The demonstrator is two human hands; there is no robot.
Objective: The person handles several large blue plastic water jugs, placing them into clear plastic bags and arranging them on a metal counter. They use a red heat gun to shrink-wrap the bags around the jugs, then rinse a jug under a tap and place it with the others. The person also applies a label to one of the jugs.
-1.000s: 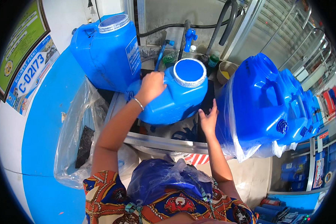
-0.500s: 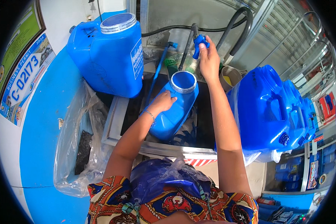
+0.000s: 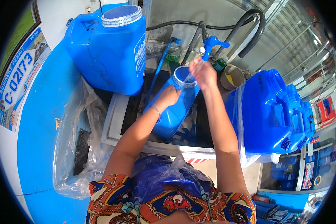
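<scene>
My left hand [image 3: 170, 95] is closed on the handle of a blue water jug [image 3: 170, 119], which stands tilted in the sink [image 3: 114, 115], its mouth [image 3: 184, 75] facing up. My right hand [image 3: 205, 75] is just right of that mouth, motion-blurred, in a clear stream of water running from the blue tap [image 3: 212, 44]. Whether its fingers grip anything I cannot make out. A thin blue pipe [image 3: 160, 56] rises at the sink's left side.
A large capped blue jug [image 3: 104, 56] stands at back left, several uncapped ones [image 3: 261, 112] at right in plastic wrap. Behind the sink are black hoses [image 3: 254, 41], small bottles [image 3: 220, 65] and a pot [image 3: 229, 80]. Clear plastic sheeting [image 3: 74, 149] hangs at left.
The jug in my left hand has turned more lengthwise. My right hand rose to the tap handle, then came down beside the jug's mouth. Water now runs from the tap.
</scene>
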